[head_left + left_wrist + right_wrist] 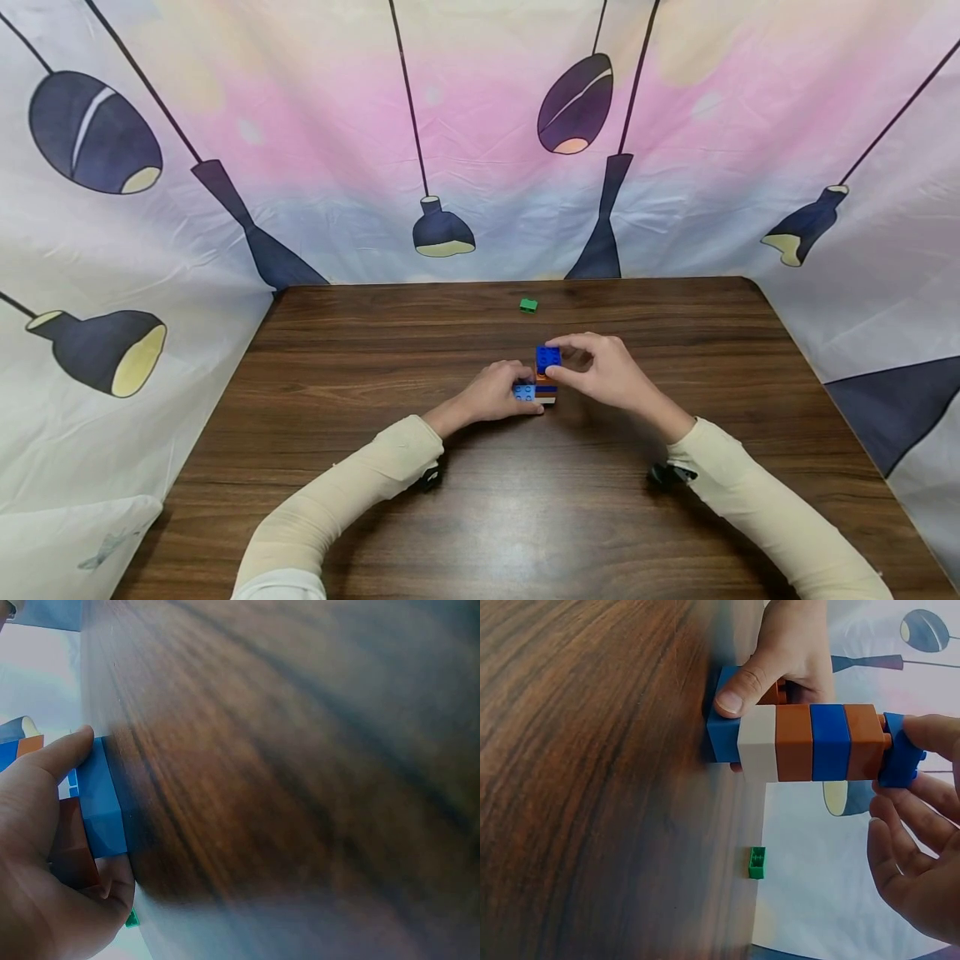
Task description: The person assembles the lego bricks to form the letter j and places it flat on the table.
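Note:
A tower of toy building bricks stands on the table. Its base is a light blue brick (724, 739), followed upward by a white brick (757, 744), an orange brick (793, 742), a blue brick (830, 742) and another orange brick (864, 742). My left hand (497, 390) grips the base, its thumb along one side. A further orange brick (73, 844) sits on the base near the left palm. At the tower's top, my right hand (603, 371) pinches a dark blue brick (901, 752) between thumb and fingers; it is tilted against the upper orange brick's studs.
Beyond the tower, a small green brick (528, 306) lies near the far edge of the brown wooden table (375, 333). A cloth backdrop (495, 108) printed with hanging lamps surrounds the back and sides.

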`<state>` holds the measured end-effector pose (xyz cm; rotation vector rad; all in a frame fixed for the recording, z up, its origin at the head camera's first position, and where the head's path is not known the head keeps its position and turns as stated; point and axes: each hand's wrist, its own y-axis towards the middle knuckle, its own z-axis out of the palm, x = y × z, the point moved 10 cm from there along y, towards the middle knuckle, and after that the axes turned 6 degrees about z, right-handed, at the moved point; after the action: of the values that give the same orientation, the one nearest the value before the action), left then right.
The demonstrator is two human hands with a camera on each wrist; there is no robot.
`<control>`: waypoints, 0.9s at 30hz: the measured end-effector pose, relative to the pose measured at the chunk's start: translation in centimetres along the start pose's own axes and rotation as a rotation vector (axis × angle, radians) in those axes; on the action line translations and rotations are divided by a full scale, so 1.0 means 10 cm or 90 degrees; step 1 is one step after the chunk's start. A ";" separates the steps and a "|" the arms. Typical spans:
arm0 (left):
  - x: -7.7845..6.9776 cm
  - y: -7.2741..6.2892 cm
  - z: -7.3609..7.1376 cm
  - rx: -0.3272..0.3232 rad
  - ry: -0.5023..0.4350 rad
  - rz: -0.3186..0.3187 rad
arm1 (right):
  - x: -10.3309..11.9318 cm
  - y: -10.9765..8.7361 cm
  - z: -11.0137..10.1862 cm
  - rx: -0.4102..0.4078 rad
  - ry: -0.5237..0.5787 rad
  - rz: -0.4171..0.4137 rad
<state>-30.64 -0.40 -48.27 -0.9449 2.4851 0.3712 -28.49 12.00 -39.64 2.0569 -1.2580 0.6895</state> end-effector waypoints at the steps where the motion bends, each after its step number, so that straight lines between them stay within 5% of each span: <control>1: 0.00 0.00 0.00 0.000 0.001 0.000 | 0.00 0.00 0.00 0.001 0.000 -0.001; 27: 0.00 0.00 0.00 0.003 0.010 0.007 | 0.07 -0.05 -0.01 -0.021 -0.026 -0.065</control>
<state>-30.60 -0.43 -48.28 -0.9367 2.5043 0.3625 -27.72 11.83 -39.18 2.1012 -1.1703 0.5791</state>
